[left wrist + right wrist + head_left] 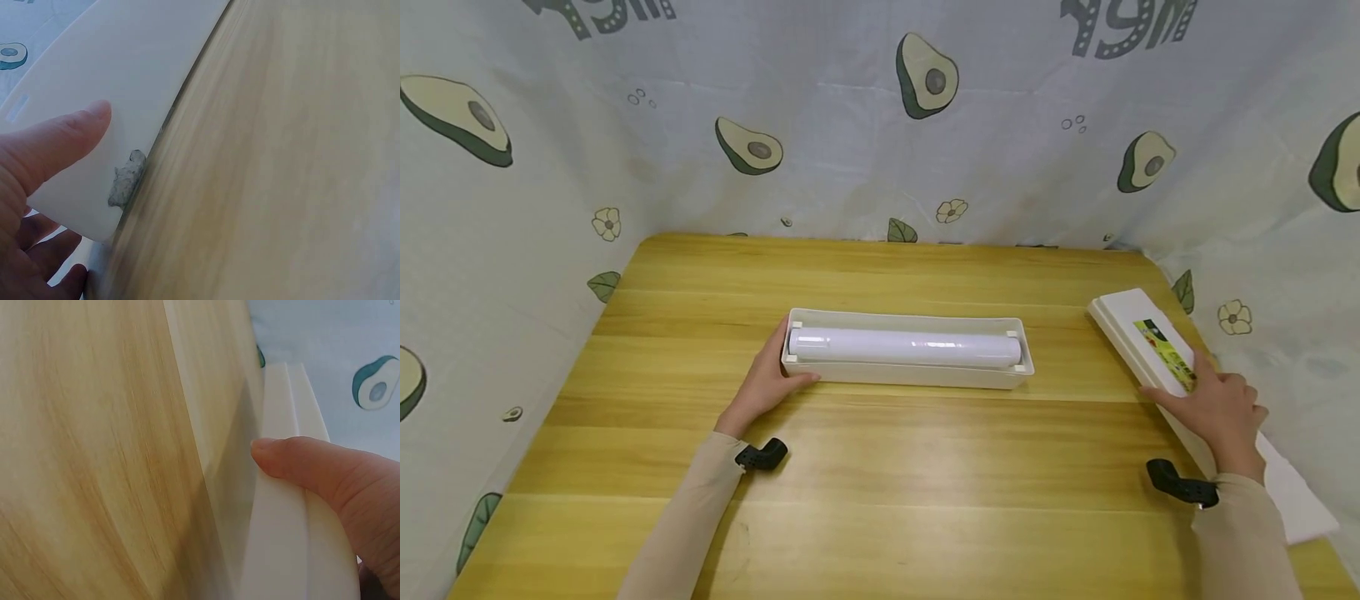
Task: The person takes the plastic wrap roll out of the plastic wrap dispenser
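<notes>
The tray (907, 375) lies across the middle of the surface (880, 467), a long, shallow white plastic trough with a roll (904, 347) of clear film lying along it. It looks stiff and light, with smooth walls that could slide under a finger; the roll is the heavier part and may shift if the tray tips. Its short ends or the rim of its long walls seem the best places to take hold, one at each end to keep it level.

The left hand (766, 385) grips the tray's left end, thumb on the near wall and fingers curled round the end.

Well apart, at the right edge of the surface, lies the lid (1150, 346), long, flat, white and rigid, bearing a green and yellow label (1167, 352). The right hand (1221, 414) grips its near part, thumb pressed on the edge.

An avocado-print curtain (880, 125) hangs behind and to both sides.
</notes>
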The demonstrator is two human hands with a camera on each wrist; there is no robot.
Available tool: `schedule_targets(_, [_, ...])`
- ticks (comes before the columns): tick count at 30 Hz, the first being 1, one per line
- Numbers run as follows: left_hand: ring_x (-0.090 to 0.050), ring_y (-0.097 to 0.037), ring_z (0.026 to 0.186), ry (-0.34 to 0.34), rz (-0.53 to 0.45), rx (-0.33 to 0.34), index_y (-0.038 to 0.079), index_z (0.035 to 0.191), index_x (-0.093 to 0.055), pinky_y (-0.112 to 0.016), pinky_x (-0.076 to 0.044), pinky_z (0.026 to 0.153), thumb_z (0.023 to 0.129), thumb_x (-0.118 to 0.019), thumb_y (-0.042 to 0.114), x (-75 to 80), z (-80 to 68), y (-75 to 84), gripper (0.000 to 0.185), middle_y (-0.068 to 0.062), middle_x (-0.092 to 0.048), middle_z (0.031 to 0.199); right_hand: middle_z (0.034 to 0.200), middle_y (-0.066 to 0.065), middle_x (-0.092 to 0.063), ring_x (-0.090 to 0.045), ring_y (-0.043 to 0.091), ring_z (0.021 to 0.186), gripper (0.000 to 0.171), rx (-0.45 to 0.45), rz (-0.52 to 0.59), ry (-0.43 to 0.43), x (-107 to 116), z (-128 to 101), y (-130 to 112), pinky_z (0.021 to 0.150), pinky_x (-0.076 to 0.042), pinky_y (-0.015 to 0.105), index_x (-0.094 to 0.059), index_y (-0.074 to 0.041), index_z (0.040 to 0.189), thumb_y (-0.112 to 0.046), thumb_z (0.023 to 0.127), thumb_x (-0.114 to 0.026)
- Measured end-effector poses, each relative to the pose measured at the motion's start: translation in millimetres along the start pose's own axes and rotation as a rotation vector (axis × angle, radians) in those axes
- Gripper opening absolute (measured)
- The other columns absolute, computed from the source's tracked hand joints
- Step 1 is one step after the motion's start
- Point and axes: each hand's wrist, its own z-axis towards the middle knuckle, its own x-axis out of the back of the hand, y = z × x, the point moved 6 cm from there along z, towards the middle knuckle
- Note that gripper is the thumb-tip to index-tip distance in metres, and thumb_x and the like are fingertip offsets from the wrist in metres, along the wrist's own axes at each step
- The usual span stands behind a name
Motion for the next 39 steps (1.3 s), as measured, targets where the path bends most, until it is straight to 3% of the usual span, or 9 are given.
schedule_targets(10, [-0.035,-0.034,0.136,0.004,0.019,0.008,0.016,0.152,-0.008,-0.051,-0.024,0.115,0.074,-0.079,0.015,3.5,-0.6,1.1,0.105,-0.016,-0.036,0.148,0.118,0.056,-0.023,-0.029,0.066,0.098,0.11,-0.041,0.0,-0.016,-6,6,13,0.068,-0.027,0.069,0.004,-0.001,0.149,-0.062,0.08,-0.057])
schedule_targets(16, [-0.035,-0.034,0.135,-0.004,0.019,0.011,0.015,0.152,-0.008,-0.051,-0.025,0.115,0.075,-0.078,0.016,2.6,0.0,0.7,0.105,-0.016,-0.034,0.149,0.116,0.058,-0.022,-0.03,0.064,0.092,0.112,-0.075,0.002,-0.038,-9,4,23,0.063,-0.026,0.062,0.007,-0.001,0.148,-0.064,0.08,-0.055])
schedule_targets(23, [-0.034,-0.033,0.136,-0.01,0.021,0.02,0.017,0.152,-0.008,-0.051,-0.024,0.115,0.075,-0.079,0.018,-1.0,2.2,-2.5,0.105,-0.014,-0.034,0.149,0.117,0.058,-0.021,-0.029,0.069,0.097,0.112,-0.116,0.003,-0.027,-6,-2,22,0.073,-0.025,0.071,0.009,0.0,0.147,-0.062,0.08,-0.055])
schedule_targets(39, [-0.036,-0.032,0.134,-0.005,0.017,0.026,0.017,0.152,-0.008,-0.05,-0.027,0.114,0.075,-0.078,0.017,1.4,1.9,-1.8,0.105,-0.014,-0.035,0.148,0.12,0.061,-0.014,-0.022,0.074,0.104,0.11,-0.157,0.009,-0.065,-13,0,31,0.079,-0.022,0.077,0.012,0.0,0.147,-0.064,0.082,-0.05])
